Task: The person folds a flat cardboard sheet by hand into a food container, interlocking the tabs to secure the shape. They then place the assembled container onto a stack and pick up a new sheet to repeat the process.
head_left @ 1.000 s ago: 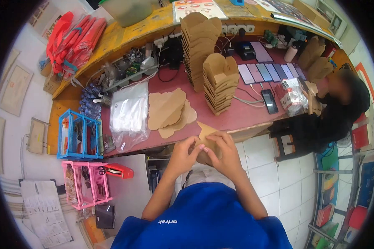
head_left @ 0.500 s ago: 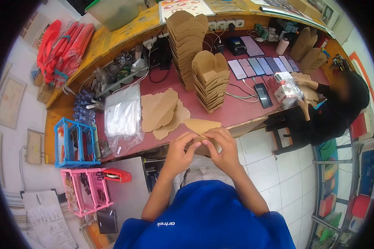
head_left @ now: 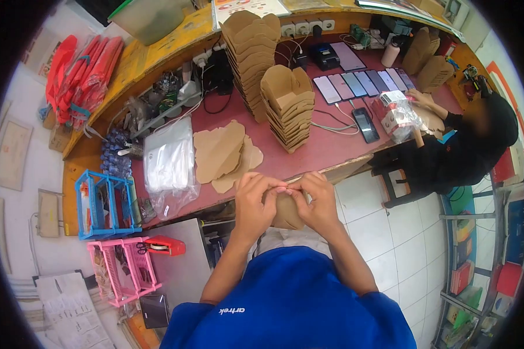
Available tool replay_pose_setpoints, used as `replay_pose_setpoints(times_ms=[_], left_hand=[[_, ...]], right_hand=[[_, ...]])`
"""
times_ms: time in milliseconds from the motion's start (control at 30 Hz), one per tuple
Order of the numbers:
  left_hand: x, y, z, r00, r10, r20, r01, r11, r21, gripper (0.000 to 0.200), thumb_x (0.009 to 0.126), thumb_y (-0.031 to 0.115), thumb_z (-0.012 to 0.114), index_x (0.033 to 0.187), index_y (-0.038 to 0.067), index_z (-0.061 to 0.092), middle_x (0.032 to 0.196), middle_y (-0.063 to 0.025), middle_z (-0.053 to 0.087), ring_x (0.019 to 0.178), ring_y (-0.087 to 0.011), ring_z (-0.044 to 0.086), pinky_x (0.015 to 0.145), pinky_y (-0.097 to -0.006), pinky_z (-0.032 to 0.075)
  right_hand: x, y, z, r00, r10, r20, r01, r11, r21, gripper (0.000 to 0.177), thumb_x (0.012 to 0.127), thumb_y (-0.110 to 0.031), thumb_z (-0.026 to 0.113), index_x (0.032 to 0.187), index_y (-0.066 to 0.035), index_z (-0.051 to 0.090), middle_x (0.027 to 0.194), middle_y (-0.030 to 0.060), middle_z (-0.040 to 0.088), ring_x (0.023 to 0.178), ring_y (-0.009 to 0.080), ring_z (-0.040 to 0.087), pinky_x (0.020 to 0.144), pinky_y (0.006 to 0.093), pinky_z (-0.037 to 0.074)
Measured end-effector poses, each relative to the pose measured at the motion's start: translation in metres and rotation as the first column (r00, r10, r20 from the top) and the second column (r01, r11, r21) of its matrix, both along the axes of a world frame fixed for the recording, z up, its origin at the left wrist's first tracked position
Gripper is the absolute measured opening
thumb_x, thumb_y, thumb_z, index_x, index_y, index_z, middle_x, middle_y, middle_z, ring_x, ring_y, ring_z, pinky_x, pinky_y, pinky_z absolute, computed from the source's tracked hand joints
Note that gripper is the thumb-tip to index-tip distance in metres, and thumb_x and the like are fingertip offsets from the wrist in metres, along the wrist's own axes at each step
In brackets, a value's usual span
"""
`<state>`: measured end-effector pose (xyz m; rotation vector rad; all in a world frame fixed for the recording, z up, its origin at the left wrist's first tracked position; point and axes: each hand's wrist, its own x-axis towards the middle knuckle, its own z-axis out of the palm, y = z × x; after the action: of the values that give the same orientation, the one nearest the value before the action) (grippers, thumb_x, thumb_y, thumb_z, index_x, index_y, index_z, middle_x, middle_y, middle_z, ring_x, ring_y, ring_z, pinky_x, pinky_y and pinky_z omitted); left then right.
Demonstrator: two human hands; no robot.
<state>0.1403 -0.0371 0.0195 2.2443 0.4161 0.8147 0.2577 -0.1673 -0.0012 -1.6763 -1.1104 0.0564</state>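
Observation:
Just off the table's front edge, my left hand (head_left: 255,200) and my right hand (head_left: 314,200) pinch the top edge of a brown cardboard box (head_left: 287,213). Their fingertips meet above it, and its body hangs below, between my palms. Part of the box is hidden behind my fingers. Flat cardboard box blanks (head_left: 218,152) lie on the table ahead of my left hand. Beyond my hands stand a shorter stack of folded cardboard boxes (head_left: 288,104) and a taller stack (head_left: 249,58), nested one in another.
Clear plastic bags (head_left: 170,157) lie left of the blanks. A blue basket (head_left: 106,203) and a pink basket (head_left: 124,270) stand at left. Several phones (head_left: 355,85) line the back right. Another person (head_left: 466,151) works at right, hands near a plastic-wrapped package (head_left: 395,119).
The flap that stood up above my fingers has gone down, and the box now hangs below my fingertips. My hands have come level. The other person's hand has shifted at the package.

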Motion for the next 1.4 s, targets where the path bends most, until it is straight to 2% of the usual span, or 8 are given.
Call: replay_pose_setpoints(times_ms=[333,567,733,833,967,1067,1133,1400], left_hand=[[0.005,-0.001,0.002,0.996,0.080,-0.042,-0.072,0.984,0.163,0.003,0.088,0.011,0.074,0.091,0.011,0.076,0.086,-0.0039,0.072,0.092,-0.0289,0.061,0.088,-0.0414,0.043],[0.006,-0.001,-0.002,0.998,0.053,0.043,-0.058,0.991,0.121,0.004,0.089,0.012,0.074,0.092,0.011,0.075,0.088,-0.0046,0.071,0.095,-0.0287,0.062,0.090,-0.0412,0.043],[0.003,0.000,0.004,0.995,0.101,-0.014,-0.095,0.970,0.225,0.007,0.083,0.005,0.072,0.088,0.011,0.074,0.087,-0.0049,0.070,0.094,-0.0288,0.062,0.091,-0.0422,0.041],[0.004,0.005,0.000,0.994,0.106,0.005,-0.104,0.972,0.211,0.010,0.080,0.003,0.071,0.087,0.011,0.074,0.086,-0.0044,0.070,0.094,-0.0286,0.062,0.090,-0.0422,0.041],[0.005,0.015,0.000,0.991,0.133,0.021,-0.135,0.971,0.198,0.007,0.083,0.006,0.073,0.088,0.010,0.074,0.086,-0.0038,0.070,0.093,-0.0282,0.061,0.090,-0.0417,0.041],[0.007,0.014,0.007,0.997,0.079,0.000,-0.078,0.990,0.116,0.004,0.085,0.010,0.075,0.090,0.010,0.075,0.086,-0.0033,0.071,0.093,-0.0279,0.062,0.090,-0.0413,0.041],[0.011,0.014,0.010,0.996,0.063,0.061,-0.061,0.998,-0.024,0.006,0.088,0.014,0.076,0.092,0.010,0.075,0.087,-0.0034,0.072,0.094,-0.0276,0.062,0.090,-0.0413,0.041],[0.010,0.021,0.008,0.994,0.107,-0.003,-0.106,0.992,0.073,0.003,0.087,0.009,0.074,0.089,0.008,0.073,0.086,-0.0039,0.072,0.093,-0.0275,0.063,0.090,-0.0404,0.040]], right_hand=[[-0.012,0.009,-0.006,0.992,-0.091,-0.085,0.098,0.992,0.085,0.009,0.085,-0.002,0.079,0.093,-0.001,0.075,0.088,0.0117,0.073,0.082,0.0282,0.067,0.075,0.0372,0.051],[-0.007,0.007,-0.009,0.996,-0.080,-0.037,0.084,0.992,0.096,0.006,0.086,-0.003,0.075,0.091,-0.005,0.074,0.081,0.0087,0.066,0.078,0.0308,0.060,0.075,0.0408,0.044],[-0.010,0.008,-0.006,0.997,-0.061,-0.049,0.064,0.995,0.081,0.007,0.086,-0.003,0.076,0.092,-0.005,0.074,0.082,0.0077,0.066,0.078,0.0302,0.060,0.076,0.0403,0.044],[-0.009,0.011,0.000,0.996,-0.088,-0.016,0.089,0.991,0.096,0.006,0.085,0.000,0.077,0.090,-0.002,0.074,0.082,0.0114,0.070,0.079,0.0299,0.065,0.076,0.0385,0.048],[-0.007,0.013,-0.007,0.990,-0.099,-0.100,0.113,0.984,0.139,0.007,0.086,0.000,0.076,0.093,0.000,0.074,0.083,0.0137,0.070,0.079,0.0305,0.065,0.075,0.0384,0.050],[-0.004,0.011,-0.008,0.990,-0.097,-0.100,0.109,0.987,0.117,0.006,0.087,0.001,0.075,0.092,0.001,0.072,0.084,0.0144,0.070,0.079,0.0309,0.066,0.075,0.0380,0.050],[-0.001,0.010,-0.008,0.990,-0.102,-0.100,0.113,0.988,0.109,0.006,0.087,0.001,0.074,0.092,0.001,0.071,0.084,0.0145,0.070,0.079,0.0311,0.066,0.075,0.0377,0.050],[-0.001,0.009,-0.004,0.982,-0.030,-0.184,0.059,0.986,0.155,0.006,0.089,0.001,0.075,0.094,0.002,0.072,0.087,0.0127,0.073,0.079,0.0241,0.070,0.075,0.0334,0.053]])
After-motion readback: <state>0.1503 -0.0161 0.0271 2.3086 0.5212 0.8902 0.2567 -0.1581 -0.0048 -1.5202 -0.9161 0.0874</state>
